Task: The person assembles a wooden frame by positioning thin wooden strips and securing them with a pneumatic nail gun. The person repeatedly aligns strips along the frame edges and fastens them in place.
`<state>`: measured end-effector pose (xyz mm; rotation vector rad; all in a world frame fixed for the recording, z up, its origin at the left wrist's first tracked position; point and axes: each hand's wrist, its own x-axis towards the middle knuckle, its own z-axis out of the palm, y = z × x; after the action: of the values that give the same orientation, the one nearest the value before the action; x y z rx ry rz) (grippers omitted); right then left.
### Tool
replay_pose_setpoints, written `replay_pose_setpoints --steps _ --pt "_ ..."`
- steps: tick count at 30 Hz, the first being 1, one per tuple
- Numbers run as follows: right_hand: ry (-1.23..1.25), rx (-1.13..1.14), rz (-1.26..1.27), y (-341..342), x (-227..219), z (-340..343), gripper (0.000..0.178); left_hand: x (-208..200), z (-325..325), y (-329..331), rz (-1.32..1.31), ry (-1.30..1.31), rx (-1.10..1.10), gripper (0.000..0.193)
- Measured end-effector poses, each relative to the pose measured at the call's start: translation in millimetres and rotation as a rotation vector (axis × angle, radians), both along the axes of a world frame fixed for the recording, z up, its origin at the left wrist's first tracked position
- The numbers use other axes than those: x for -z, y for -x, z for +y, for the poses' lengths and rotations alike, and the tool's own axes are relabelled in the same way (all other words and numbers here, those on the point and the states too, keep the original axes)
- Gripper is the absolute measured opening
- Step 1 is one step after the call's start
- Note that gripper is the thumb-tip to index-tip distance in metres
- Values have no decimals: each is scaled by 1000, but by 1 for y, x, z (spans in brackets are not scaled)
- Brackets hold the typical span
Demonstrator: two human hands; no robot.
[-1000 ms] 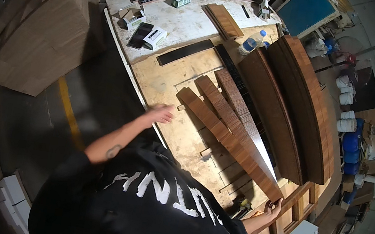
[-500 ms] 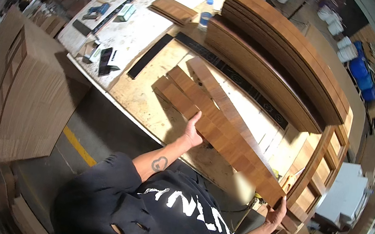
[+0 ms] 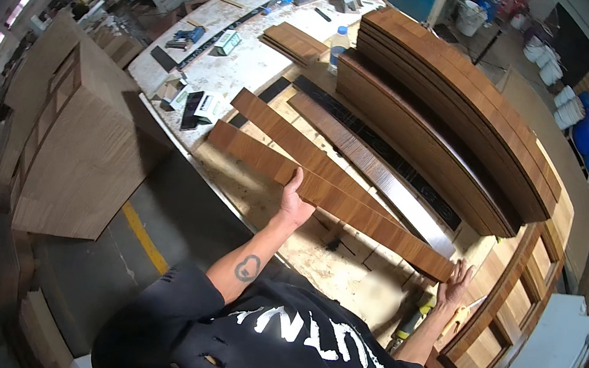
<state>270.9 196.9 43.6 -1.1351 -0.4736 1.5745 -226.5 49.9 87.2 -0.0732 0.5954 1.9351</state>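
A long brown wooden plank (image 3: 373,223) runs across the near side of the workbench, lifted at a slant. Around its near edge, left of the middle, my left hand (image 3: 296,203) is closed with the thumb on top. My right hand (image 3: 454,284) holds the plank's right end, its fingertips pointing up past the end face. Just behind lies a second brown plank (image 3: 284,130), its right part passing behind the held one. Farther back, a glossier plank (image 3: 375,158) rests beside a dark patterned strip (image 3: 344,111).
Tall stacked brown boards (image 3: 426,128) stand along the far right of the workbench (image 3: 247,169). A panelled wooden frame (image 3: 494,308) lies at the right, near a yellow-green and black tool (image 3: 412,318). A bottle (image 3: 340,41) and short boards (image 3: 294,41) sit at the back. Left stands a board pile (image 3: 95,152).
The planks have spread apart; the glossier one now lies by the dark strip. The held plank's right end has come up and away from me, with my right hand. My view has shifted.
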Motion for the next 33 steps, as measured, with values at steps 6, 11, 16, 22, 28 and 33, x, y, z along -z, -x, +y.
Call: replay_pose_setpoints --steps 6,11,16,22,28,33 --pt "-143 -246 -507 64 -13 30 60 -38 -49 8 48 -35 -142 64" --pt "-876 -743 -1765 132 -97 -31 101 -53 -75 -15 -44 34 -188 60" --pt "-1045 -1270 -1468 210 -130 -94 114 -56 -69 -54 -73 80 -100 59" --pt "-1349 -1049 -1274 207 -132 -116 104 -77 -94 -67 -81 48 25 68" --pt "-1432 -895 -1313 191 -167 -19 99 -78 -77 -45 369 -135 246 81" --pt "-1450 -608 -1602 198 -222 99 97 -106 -84 -41 481 -24 325 87"
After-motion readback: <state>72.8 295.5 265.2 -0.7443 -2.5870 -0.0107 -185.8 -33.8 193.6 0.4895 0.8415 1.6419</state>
